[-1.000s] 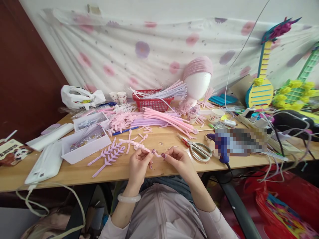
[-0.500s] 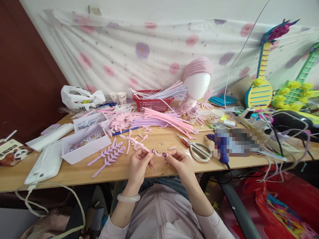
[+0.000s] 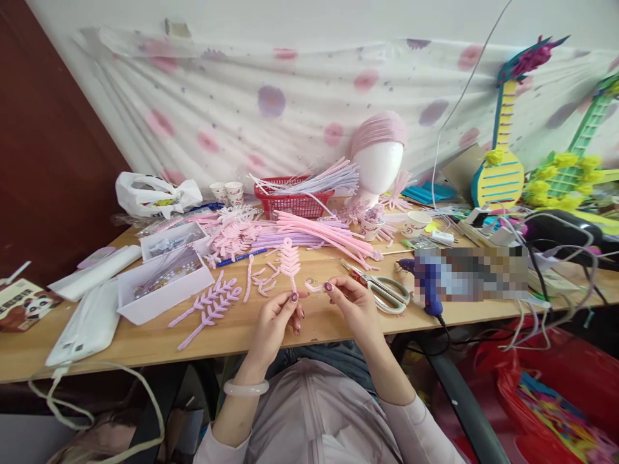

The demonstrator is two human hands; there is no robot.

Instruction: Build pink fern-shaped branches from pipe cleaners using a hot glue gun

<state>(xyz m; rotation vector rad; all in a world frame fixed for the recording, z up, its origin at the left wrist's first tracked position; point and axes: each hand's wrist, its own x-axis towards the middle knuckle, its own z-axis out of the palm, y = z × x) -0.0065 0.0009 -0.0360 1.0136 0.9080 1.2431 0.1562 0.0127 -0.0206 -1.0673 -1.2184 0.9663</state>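
Note:
Between its thumb and fingers, my left hand pinches the stem of a pink pipe-cleaner leaf sprig, which stands upright above the fingertips. My right hand, a little to the right, pinches a short pink pipe-cleaner piece whose bent free end points toward the sprig; the two are apart. On the table left of my hands lie purple leaf sprigs and loose short pink pieces. Beyond my right hand rest scissors with pale handles.
Pink and purple pipe cleaners lie behind, before a red basket. White boxes of beads stand left. A blue glue gun with a cord lies right. A foam head and paper cups stand at the back.
My left hand has turned the pink sprig from lying leftward to upright. My right hand has moved slightly right and up with the short piece, away from the left fingers.

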